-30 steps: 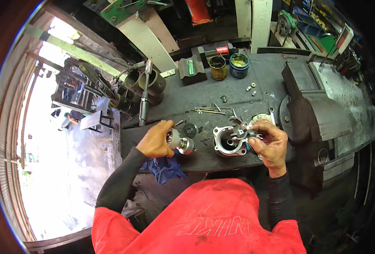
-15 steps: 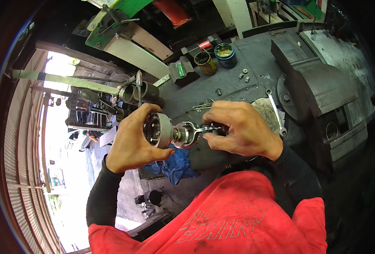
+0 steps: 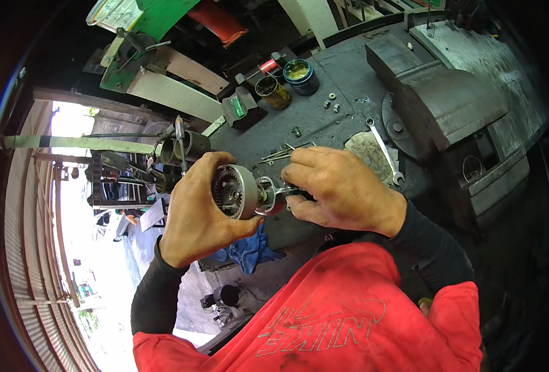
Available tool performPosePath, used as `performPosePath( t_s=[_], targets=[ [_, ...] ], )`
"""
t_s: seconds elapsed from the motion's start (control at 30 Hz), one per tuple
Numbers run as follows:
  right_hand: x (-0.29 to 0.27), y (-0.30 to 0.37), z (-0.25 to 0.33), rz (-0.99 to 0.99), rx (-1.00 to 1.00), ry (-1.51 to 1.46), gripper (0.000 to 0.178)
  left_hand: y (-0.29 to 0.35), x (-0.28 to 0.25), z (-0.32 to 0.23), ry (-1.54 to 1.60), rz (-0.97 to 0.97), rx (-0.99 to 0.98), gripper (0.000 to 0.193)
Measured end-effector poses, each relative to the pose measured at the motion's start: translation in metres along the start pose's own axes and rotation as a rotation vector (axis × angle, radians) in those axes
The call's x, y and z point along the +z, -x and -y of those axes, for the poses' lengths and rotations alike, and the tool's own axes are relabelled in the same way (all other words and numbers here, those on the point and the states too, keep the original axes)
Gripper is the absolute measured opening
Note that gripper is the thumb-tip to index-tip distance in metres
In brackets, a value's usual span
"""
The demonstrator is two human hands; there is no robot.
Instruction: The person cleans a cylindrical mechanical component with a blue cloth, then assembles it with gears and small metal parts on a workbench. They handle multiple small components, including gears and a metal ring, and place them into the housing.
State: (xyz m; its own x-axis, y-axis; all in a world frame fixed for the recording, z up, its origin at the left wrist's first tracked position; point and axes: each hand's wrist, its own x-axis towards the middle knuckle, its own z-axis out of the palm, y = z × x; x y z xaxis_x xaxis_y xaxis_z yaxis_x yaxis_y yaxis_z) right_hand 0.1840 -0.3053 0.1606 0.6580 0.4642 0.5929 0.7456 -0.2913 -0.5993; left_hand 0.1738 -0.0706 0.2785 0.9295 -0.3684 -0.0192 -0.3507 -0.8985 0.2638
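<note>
A toothed ring gear [image 3: 236, 192] sits above the worktop's [image 3: 349, 67] near edge, the left hand [image 3: 193, 214] curled round its rim; the right hand [image 3: 346, 193] pinches a metal fork [image 3: 280, 191]. Beyond lies a combination wrench [image 3: 384, 149]; a bench vise [image 3: 451, 111] stands right, a corrugated wall [image 3: 39, 260] left.

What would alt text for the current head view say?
A person's left hand grips a round, toothed silver metal part while the right hand holds a forked silver metal piece at its right end, above a dark grey workbench. A silver metal wrench lies nearby.
</note>
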Motion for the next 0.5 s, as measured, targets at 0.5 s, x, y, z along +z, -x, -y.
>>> performPosePath(
  t_s=[0.5],
  targets=[
    [-0.016, -0.005, -0.017, 0.065, -0.032, 0.033, 0.025, -0.018, 0.02, -0.018, -0.012, -0.006, 0.046, 0.078]
  ],
)
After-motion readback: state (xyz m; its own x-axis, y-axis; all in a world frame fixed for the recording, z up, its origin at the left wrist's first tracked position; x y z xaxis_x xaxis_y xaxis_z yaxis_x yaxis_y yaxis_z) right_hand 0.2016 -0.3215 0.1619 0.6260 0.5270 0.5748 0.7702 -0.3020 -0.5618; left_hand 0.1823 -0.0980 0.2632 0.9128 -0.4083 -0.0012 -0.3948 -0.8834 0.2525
